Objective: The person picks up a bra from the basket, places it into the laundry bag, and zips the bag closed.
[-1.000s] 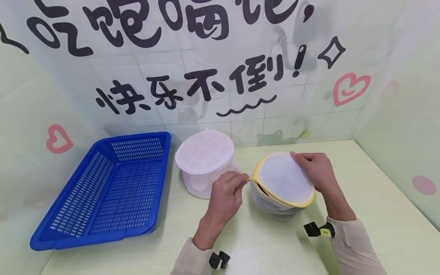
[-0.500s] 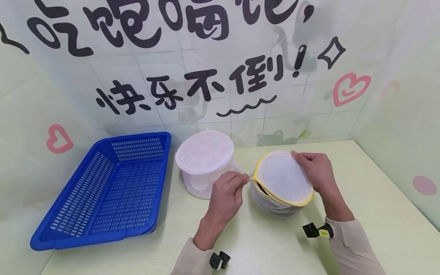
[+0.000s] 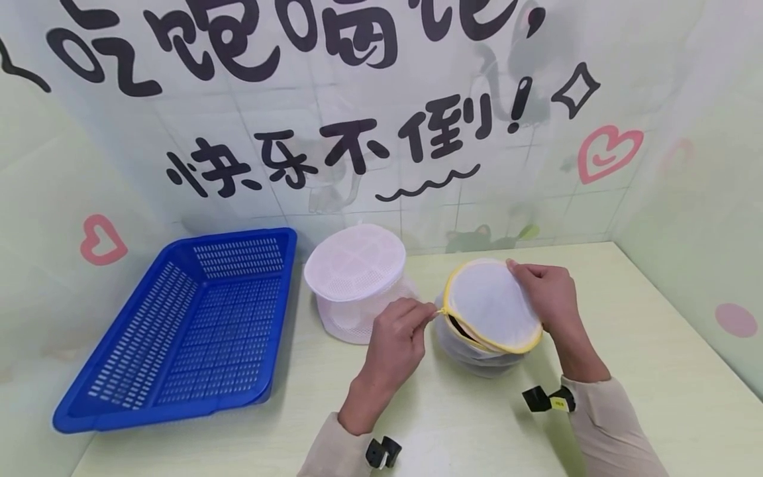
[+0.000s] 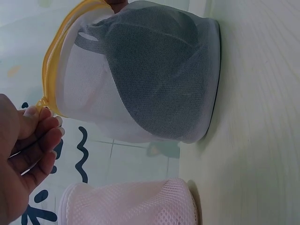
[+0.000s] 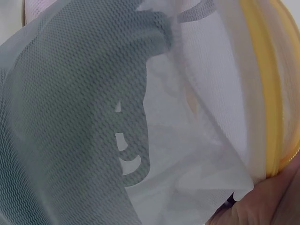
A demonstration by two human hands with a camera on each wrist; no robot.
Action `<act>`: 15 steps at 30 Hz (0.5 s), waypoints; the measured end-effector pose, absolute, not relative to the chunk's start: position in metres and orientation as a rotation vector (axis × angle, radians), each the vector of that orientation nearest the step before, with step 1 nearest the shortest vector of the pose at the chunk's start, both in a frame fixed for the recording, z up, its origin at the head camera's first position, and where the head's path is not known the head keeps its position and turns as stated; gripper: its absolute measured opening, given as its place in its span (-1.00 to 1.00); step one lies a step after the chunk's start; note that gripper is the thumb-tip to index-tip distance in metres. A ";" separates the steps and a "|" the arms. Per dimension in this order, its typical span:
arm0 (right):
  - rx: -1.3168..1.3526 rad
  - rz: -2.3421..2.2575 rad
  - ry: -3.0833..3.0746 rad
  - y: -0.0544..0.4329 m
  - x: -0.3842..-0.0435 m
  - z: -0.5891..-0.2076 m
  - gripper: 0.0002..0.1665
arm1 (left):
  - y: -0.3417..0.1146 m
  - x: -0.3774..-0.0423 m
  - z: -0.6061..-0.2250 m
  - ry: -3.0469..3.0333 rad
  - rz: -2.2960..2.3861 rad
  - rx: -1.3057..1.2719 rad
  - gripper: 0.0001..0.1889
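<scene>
A round white mesh laundry bag (image 3: 491, 301) with a yellow zip stands on the table, its lid partly unzipped and a narrow dark gap showing at the front left. My left hand (image 3: 396, 341) pinches the yellow zip pull (image 4: 43, 102) between thumb and forefinger, at the bag's left edge. On the far right side, my right hand (image 3: 551, 298) grips the rim; in the right wrist view only part of that hand (image 5: 265, 201) shows under the zip. Through the mesh in the left wrist view I see a dark grey item (image 4: 154, 70) inside, its kind unclear.
Left of my left hand stands a second mesh bag (image 3: 356, 262), pinkish white with a round top. A blue plastic basket (image 3: 271, 344) with slotted walls lies farther left. The pale wooden table (image 3: 453, 430) meets a printed wall (image 3: 369, 212) at the back.
The laundry bag and my right hand have shifted slightly away. My left hand, still on the zip pull, has edged to the right, and the dark gap looks a little wider.
</scene>
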State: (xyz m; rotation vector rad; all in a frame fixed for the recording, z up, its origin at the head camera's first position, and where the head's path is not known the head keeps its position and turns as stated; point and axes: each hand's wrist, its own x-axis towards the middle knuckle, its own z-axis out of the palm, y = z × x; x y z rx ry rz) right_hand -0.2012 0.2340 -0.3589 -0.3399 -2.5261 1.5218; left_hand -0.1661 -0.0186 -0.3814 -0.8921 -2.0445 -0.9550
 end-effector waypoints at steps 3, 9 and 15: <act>-0.365 1.530 -2.513 0.235 -0.201 -0.359 -0.30 | -0.018 -0.166 -0.382 -2.045 -0.954 -0.890 -0.93; -0.418 1.559 -2.485 0.231 -0.199 -0.357 -0.30 | -0.017 -0.166 -0.382 -2.018 -0.949 -0.896 -0.94; -0.196 1.560 -2.659 0.224 -0.191 -0.349 -0.33 | -0.025 -0.170 -0.379 -2.096 -1.038 -0.684 -0.94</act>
